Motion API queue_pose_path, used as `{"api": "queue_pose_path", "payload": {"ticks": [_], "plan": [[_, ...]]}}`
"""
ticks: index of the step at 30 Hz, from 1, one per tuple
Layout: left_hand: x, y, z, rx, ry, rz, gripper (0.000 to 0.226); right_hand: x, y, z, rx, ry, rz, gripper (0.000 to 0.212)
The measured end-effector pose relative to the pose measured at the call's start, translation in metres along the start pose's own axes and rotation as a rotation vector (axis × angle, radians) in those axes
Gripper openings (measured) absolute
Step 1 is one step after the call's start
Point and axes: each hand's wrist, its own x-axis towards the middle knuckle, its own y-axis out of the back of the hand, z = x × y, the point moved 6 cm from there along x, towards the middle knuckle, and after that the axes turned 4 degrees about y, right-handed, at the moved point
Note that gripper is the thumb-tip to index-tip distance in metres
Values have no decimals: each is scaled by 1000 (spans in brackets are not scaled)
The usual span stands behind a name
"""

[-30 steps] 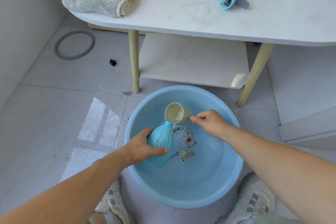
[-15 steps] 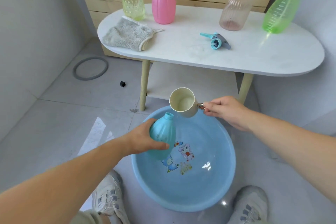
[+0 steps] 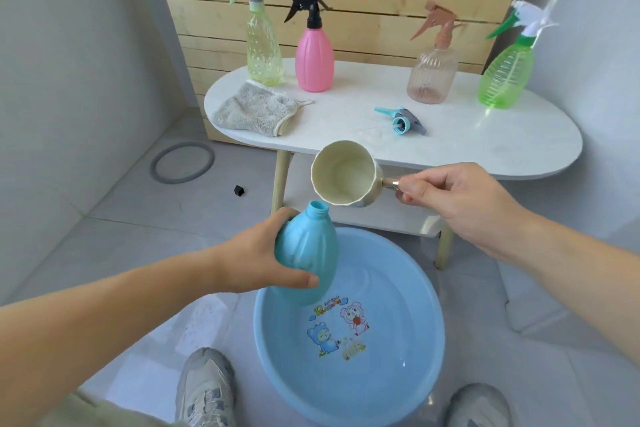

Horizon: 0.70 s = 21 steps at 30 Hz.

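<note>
Blue bottle (image 3: 311,253), uncapped, is held tilted above the far-left rim of a blue basin (image 3: 408,288). The left hand (image 3: 252,262) wraps its body, the thumb (image 3: 298,281) lying across the front and the fingers curled behind the shoulder. Its walls are opaque, so its fill cannot be told.

Beyond the basin stands a white oval table (image 3: 467,146) with a lower shelf (image 3: 381,218). The basin itself sits on the grey floor between two pale shoes (image 3: 204,388) and holds shallow clear water over cartoon stickers.

On the table, farthest from the basin, four spray bottles stand upright: a yellow-green one (image 3: 263,48), a pink one (image 3: 314,59), a clear rosy one (image 3: 431,76) and a green one (image 3: 504,76). How full they are cannot be told. A grey cloth (image 3: 256,109) lies on the table's left end.

Up and left of the basin, a grey ring (image 3: 183,146) lies on the floor.

Above the basin's far rim, a cream scoop (image 3: 343,178) is tipped with its mouth toward the camera and its lower lip just beside the bottle's open neck. The right hand (image 3: 460,201) pinches its metal handle between thumb and curled fingers. Whether water remains inside cannot be told.

A loose blue spray head (image 3: 401,120) lies on the table, and a small black block (image 3: 239,190) sits on the floor by the ring.
</note>
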Motion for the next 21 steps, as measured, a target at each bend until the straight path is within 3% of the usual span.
{"api": "queue_pose_path", "payload": {"ticks": [4,21], "plan": [[-1,-3,7,-87,-34,16,87,-1,6,-11,-40,61,12,21],[10,-7,22,-133,-83,62,81,-4,13,-29,-86,149,66,15]]}}
